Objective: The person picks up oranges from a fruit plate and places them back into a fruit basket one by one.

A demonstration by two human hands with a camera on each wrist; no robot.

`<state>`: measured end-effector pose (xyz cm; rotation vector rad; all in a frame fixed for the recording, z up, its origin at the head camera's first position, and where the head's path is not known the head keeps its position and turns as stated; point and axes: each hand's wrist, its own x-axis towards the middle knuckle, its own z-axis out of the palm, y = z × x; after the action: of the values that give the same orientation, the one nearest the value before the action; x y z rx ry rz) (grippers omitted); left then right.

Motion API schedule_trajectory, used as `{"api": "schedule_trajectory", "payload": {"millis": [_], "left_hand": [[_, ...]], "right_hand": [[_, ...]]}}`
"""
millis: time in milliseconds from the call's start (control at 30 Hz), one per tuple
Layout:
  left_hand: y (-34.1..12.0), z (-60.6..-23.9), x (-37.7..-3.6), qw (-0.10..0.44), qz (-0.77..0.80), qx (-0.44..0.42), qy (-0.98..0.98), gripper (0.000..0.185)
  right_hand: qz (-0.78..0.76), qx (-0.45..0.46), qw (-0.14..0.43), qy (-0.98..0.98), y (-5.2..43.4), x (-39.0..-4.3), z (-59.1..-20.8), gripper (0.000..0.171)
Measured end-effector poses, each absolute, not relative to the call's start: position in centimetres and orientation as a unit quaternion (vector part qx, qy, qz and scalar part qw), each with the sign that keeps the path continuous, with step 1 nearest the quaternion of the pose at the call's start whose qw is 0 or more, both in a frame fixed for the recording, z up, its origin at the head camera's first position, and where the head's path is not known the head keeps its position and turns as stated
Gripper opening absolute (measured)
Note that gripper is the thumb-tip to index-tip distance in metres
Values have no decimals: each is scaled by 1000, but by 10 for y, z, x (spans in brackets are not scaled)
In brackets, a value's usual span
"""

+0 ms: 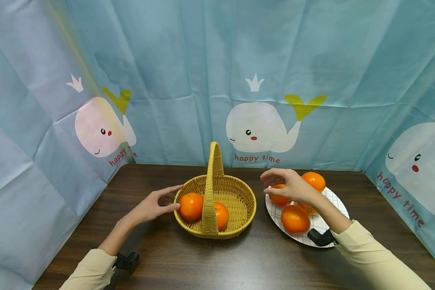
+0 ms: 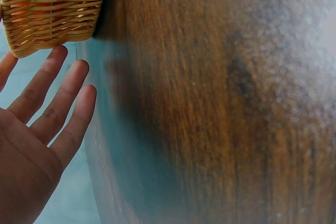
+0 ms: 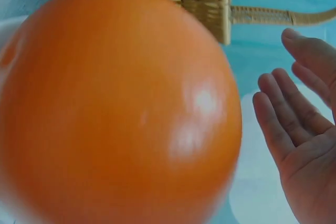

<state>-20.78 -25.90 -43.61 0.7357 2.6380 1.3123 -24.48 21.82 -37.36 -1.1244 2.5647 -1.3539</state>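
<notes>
Oranges [image 1: 191,206] (glossy, round) in wicker basket [image 1: 239,197]

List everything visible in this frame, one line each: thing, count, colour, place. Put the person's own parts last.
basket: one, tan wicker with an upright handle, centre of the table.
oranges in basket: two, orange, either side of the handle.
plate: one, white with a grid pattern, right of the basket.
oranges on plate: four, orange.
table: one, dark brown wood.
backdrop: one, blue cloth with white whales.
left hand: open, at the basket's left wall.
right hand: open, above the plate.
</notes>
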Motion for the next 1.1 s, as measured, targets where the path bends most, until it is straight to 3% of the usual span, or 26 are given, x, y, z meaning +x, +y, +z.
{"api": "schedule_trajectory", "payload": {"millis": [1100], "left_hand": [[-260, -436, -208, 50, 423, 250, 870, 61]], "right_hand": [[-410, -317, -13, 855, 297, -231, -376, 33]]}}
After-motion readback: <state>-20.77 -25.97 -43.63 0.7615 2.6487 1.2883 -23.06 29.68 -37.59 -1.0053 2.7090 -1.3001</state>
